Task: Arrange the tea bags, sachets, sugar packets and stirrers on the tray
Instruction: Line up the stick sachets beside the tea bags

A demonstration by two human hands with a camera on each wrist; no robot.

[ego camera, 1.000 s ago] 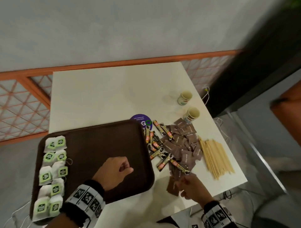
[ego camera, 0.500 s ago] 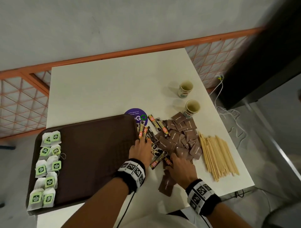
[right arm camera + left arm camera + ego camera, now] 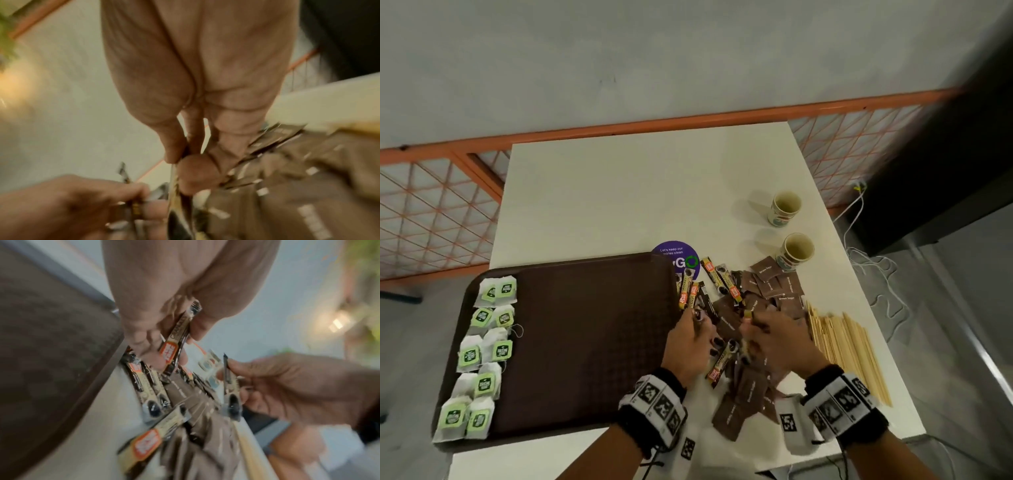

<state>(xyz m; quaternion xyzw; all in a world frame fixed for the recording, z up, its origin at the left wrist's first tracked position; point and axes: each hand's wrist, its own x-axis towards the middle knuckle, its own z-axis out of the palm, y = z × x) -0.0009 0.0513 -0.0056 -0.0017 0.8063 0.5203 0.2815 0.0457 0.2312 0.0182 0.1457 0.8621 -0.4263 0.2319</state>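
Bench (image 3: 619, 192): carries everything; one.
Tray (image 3: 592, 342): one, broad, stiff and dark brown, on the bench's left; liftable by its raised rim; mostly bare.
Stirrers (image 3: 849, 353): a loose fan of thin wooden sticks at the bench's right edge, too many to count; light, stiff, likely to roll; best gathered as a bundle round the middle.
Paper cups (image 3: 796, 251): two, upright, behind the pile.
Tea bags (image 3: 482, 353): about ten, in pairs down the tray's left side; soft, with strings that snag.
Sugar packets (image 3: 774, 287): brown, flat, overlapping beside the tray; perhaps fifteen, since blur hides some; slippery, so pinch an edge.
Sachets (image 3: 719, 277): narrow glossy sticks, roughly eight; light, slick.
Left hand (image 3: 690, 342): pinches one sachet (image 3: 176, 340) between thumb and fingers.
Right hand (image 3: 780, 337): pinches another sachet (image 3: 230, 386) edge-on.
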